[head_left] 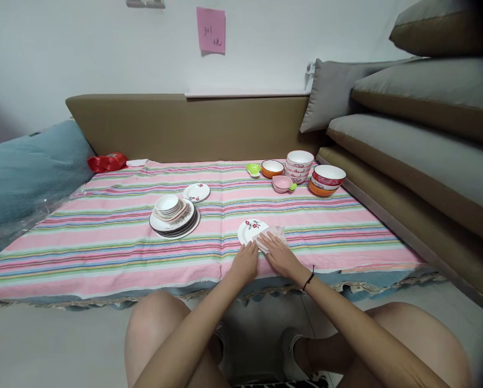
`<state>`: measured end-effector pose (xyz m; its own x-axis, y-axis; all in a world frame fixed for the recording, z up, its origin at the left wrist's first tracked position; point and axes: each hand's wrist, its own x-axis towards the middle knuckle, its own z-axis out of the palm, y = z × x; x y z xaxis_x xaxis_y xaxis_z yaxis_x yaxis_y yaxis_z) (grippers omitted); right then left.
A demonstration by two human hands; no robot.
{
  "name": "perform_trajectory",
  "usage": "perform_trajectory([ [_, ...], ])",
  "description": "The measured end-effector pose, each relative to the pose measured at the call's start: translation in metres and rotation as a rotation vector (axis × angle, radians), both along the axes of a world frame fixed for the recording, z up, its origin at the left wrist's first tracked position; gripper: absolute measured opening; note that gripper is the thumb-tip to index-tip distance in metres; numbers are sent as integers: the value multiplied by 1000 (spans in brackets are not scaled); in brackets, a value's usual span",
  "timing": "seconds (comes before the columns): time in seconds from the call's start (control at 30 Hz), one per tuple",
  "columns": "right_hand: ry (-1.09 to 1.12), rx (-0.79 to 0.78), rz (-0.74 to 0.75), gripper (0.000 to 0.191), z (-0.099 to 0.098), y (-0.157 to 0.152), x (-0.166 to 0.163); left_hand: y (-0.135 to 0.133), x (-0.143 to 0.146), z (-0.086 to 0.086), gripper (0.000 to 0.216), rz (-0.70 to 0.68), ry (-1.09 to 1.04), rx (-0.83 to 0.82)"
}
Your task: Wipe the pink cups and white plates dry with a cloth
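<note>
A small white plate (249, 228) with a red flower pattern lies on the striped cloth near the front edge. My left hand (245, 262) rests at the plate's near rim, fingers curled against it and holding it steady. My right hand (279, 254) lies flat on a pale pink cloth (270, 236), pressing it onto the right side of the plate. A dark band is round my right wrist.
A stack of plates with small dishes on top (174, 216) and a single flowered plate (197, 192) sit to the left. Bowls (299, 165), (326, 180), (273, 168) and small pink and green dishes stand at the back right. Sofa cushions (419, 145) rise on the right.
</note>
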<state>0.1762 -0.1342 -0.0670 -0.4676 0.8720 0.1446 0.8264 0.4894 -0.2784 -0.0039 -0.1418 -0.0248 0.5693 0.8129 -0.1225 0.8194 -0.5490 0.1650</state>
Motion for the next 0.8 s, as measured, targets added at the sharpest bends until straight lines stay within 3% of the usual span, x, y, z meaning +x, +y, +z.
perform_trajectory([
  [0.23, -59, -32, -196, 58, 9, 18, -7, -1, -2, 2, 51, 32, 32, 44],
  [0.43, -10, 33, 32, 56, 6, 3, -5, 9, -10, 3, 48, 219, 57, 97],
  [0.63, -32, -30, -168, 59, 12, 13, -10, 12, -11, -6, 50, 245, 29, 88],
  [0.8, -18, -2, 3, 57, 11, 8, -4, 15, -18, -8, 50, 232, -25, 83],
])
